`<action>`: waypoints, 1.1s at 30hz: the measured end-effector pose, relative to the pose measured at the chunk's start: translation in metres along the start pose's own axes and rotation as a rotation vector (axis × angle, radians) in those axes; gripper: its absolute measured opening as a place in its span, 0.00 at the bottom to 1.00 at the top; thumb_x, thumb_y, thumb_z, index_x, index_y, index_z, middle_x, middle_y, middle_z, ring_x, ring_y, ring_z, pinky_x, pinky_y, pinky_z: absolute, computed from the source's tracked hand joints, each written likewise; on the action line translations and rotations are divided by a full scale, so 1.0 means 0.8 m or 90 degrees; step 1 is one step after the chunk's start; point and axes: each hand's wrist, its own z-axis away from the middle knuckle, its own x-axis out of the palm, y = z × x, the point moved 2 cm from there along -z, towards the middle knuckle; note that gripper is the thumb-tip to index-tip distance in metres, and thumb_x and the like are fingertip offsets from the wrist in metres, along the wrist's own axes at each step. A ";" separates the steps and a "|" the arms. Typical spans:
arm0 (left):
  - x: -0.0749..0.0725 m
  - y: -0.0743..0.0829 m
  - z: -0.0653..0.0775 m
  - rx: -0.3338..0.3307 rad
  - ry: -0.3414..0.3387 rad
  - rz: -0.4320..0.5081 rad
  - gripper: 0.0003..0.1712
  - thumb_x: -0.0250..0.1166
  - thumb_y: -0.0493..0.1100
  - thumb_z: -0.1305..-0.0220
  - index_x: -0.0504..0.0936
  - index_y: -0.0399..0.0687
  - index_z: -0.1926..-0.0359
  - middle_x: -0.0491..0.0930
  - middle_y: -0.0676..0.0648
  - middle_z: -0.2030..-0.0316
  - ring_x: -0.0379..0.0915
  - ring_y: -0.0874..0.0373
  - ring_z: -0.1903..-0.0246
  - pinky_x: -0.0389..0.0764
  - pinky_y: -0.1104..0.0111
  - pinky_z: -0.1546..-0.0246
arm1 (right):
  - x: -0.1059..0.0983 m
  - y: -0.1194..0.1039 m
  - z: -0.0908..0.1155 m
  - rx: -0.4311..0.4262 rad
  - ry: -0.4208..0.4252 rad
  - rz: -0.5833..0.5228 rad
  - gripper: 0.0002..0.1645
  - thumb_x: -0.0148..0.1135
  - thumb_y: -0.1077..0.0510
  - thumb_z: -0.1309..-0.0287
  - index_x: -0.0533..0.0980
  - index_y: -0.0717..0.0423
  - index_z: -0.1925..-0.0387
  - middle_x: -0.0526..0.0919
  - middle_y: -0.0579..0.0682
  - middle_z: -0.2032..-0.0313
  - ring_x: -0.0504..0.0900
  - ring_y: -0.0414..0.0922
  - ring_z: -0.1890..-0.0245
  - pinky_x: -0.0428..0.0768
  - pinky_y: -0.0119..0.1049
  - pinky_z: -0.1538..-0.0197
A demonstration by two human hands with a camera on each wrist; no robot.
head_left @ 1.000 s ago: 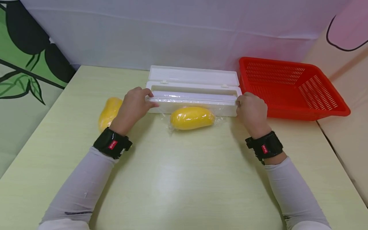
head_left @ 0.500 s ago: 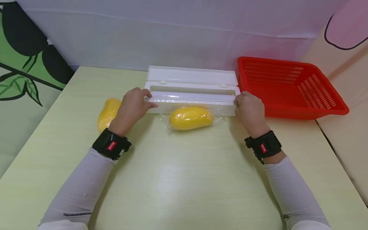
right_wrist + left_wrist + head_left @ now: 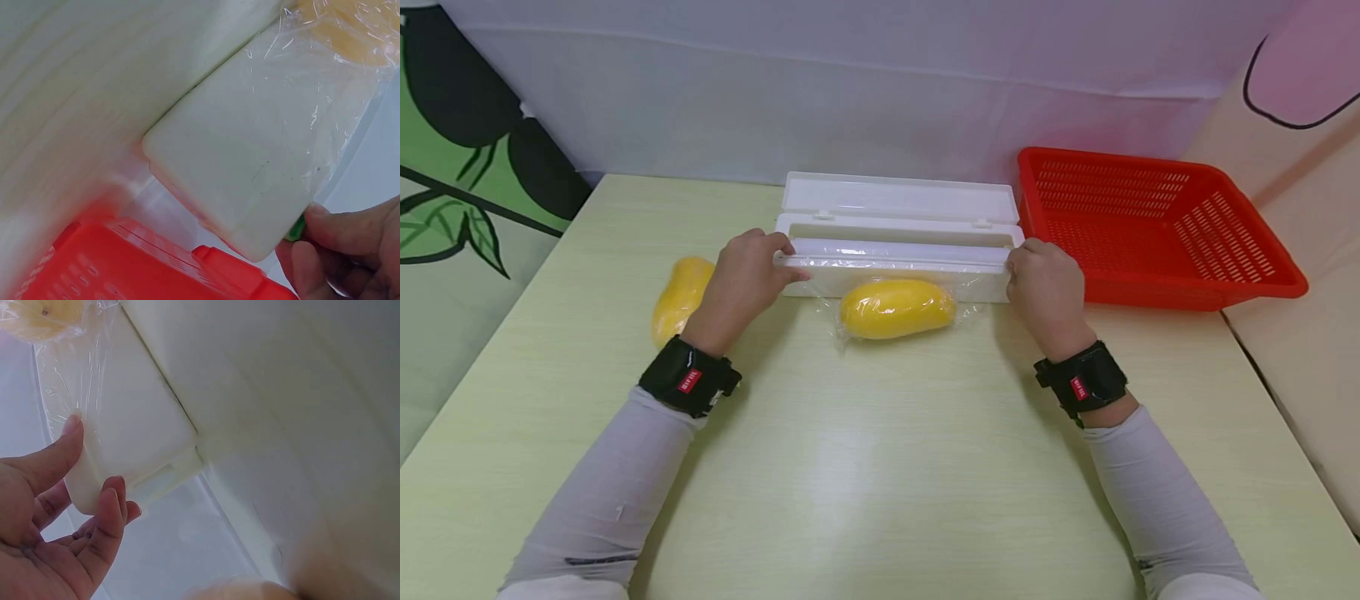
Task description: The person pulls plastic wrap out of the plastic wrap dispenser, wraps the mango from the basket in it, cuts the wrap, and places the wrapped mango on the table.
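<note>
A white cling film dispenser box (image 3: 988, 290) stands at the back of the table, its hinged lid (image 3: 901, 197) raised and the film roll (image 3: 898, 249) showing inside. Clear film comes over its front edge to a yellow mango-shaped fruit (image 3: 898, 309) lying wrapped before it. My left hand (image 3: 743, 282) holds the box's left end, thumb on the film-covered front and fingers around the end. At the right end, my right hand (image 3: 1047, 287) pinches a small green slide cutter (image 3: 295, 229) on the front edge. Its fingertips partly hide the cutter.
Another yellow fruit (image 3: 682, 293), in shiny film, lies left, partly behind my left wrist. A red slatted plastic basket (image 3: 1165, 296) stands right beside the box. A pale cloth wall (image 3: 775, 100) rises behind the table (image 3: 850, 467).
My right hand has slid very slightly left along the box's front edge. The left hand, box and wrapped fruit keep their places; the head view has shifted a little.
</note>
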 end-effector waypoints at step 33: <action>-0.002 0.004 0.002 -0.009 -0.001 0.001 0.24 0.74 0.48 0.41 0.82 0.34 0.51 0.77 0.36 0.64 0.67 0.44 0.66 0.69 0.58 0.65 | 0.007 -0.012 -0.003 0.009 -0.031 -0.089 0.08 0.64 0.70 0.41 0.83 0.73 0.62 0.83 0.65 0.65 0.74 0.58 0.65 0.76 0.47 0.59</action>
